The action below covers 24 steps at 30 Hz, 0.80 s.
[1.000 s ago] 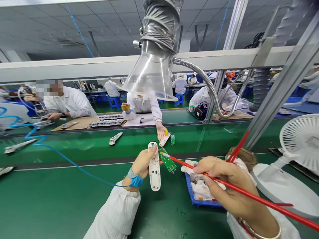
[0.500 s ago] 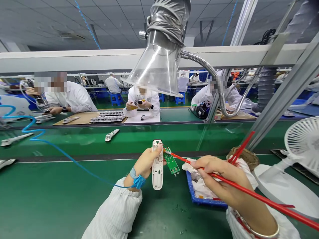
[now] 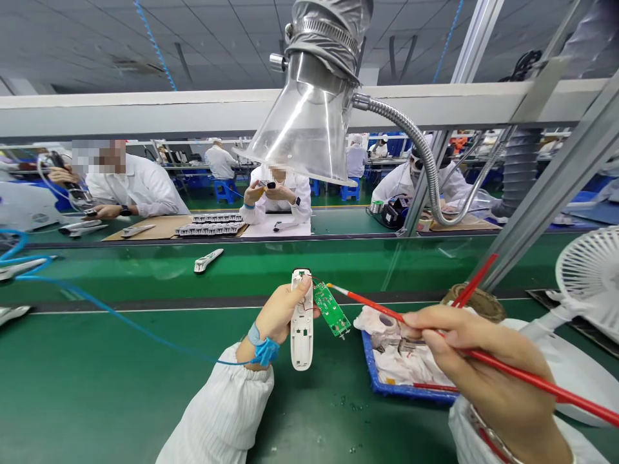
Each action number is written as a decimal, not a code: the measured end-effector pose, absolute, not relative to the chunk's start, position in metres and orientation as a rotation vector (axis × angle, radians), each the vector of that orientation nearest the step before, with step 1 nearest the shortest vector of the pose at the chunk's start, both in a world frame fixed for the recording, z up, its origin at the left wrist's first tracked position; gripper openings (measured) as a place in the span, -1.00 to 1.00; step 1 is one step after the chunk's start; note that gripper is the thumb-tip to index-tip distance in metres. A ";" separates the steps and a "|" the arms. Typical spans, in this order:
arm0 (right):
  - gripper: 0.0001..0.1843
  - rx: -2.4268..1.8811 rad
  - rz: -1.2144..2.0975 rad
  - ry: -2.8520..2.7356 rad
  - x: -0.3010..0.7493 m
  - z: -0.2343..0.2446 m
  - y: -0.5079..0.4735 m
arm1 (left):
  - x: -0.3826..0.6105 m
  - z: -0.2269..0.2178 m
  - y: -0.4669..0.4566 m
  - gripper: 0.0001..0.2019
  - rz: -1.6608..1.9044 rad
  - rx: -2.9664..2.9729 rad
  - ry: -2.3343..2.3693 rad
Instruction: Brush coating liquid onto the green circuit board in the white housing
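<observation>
Green work surface (image 3: 120,393) spreads below you, bearing a blue tray (image 3: 411,392) near its far edge. Your right hand (image 3: 493,361) clamps its fingers on a red brush (image 3: 373,305); your left hand (image 3: 276,316) grips a white casing (image 3: 302,345) between thumb and fingers, by that edge. Beside it hangs a green circuit board (image 3: 331,310), brush tip (image 3: 331,286) near its upper end.

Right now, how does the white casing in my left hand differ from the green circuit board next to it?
The white casing is longer, while the green circuit board is shorter. The casing has rounded ends; the board has squarer corners. The casing runs nearly vertical in the picture, while the board slants, its lower end off to the right. Both are narrow, elongated pieces.
</observation>
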State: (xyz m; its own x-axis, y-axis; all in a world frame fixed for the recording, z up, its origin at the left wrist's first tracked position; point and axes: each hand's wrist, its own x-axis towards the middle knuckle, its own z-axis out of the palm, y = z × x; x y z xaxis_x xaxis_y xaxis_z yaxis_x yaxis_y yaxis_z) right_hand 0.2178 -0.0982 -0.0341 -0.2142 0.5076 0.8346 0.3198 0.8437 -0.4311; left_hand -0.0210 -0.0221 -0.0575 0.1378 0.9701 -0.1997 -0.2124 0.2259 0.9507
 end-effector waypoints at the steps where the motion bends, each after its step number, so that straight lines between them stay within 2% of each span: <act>1: -0.73 -0.600 0.210 -1.844 0.216 -0.034 -0.099 | -0.021 -0.058 -0.022 -0.51 1.060 0.944 1.057; 7: -0.85 -0.636 0.147 -1.921 0.202 -0.034 -0.092 | -0.020 -0.060 -0.022 -0.51 1.029 0.988 1.061; 24: -0.82 -0.793 -0.012 -1.783 0.203 -0.036 -0.100 | -0.012 -0.059 -0.029 -0.49 1.057 1.045 1.053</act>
